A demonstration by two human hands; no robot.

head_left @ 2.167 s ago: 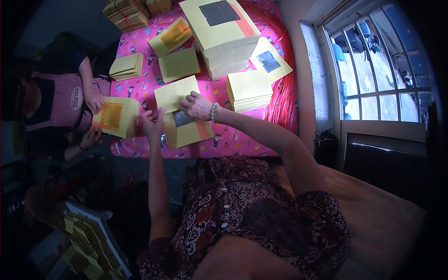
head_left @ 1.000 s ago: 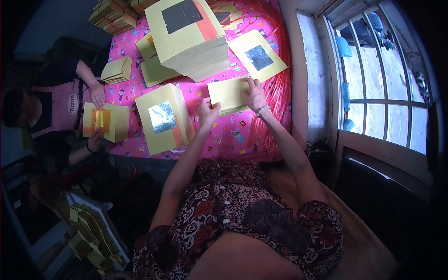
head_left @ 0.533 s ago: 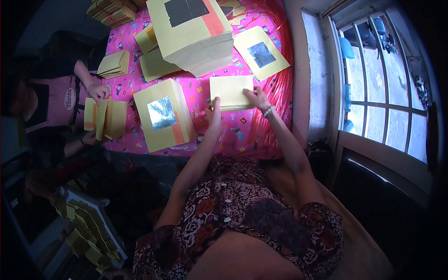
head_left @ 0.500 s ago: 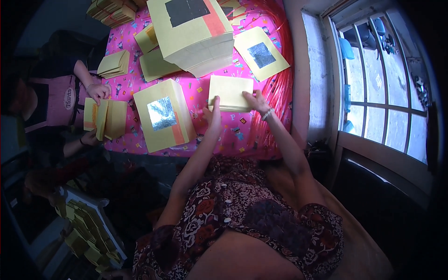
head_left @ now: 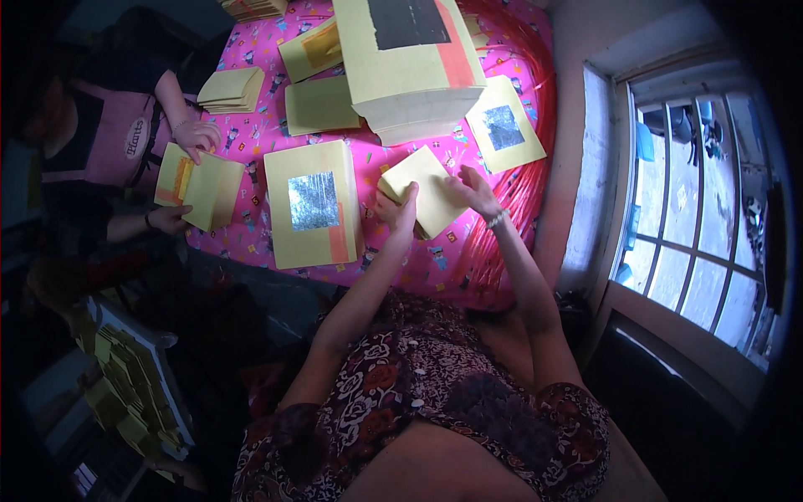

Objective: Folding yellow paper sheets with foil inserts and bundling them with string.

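A small stack of yellow paper sheets or envelopes is tilted slantwise above the pink patterned tablecloth. My left hand grips its left side, with the thumb lying on top and the fingers around the edge. At the stack's right corner is my right hand, its fingers apart and touching or very close to the paper. To the left stands a thick yellow stack with a shiny silver square and an orange strip on top. Behind my hands rises a taller yellow stack with a dark square.
Red plastic strands run down the table's right side. A yellow sheet with a silver square lies beside them. At the left, another person's hands hold a folded yellow piece. A barred window is on the right.
The small stack has turned from lying square to standing slantwise. My right hand's fingers have loosened from its edge. The view has shifted, and the co-worker's yellow piece is now spread wider.
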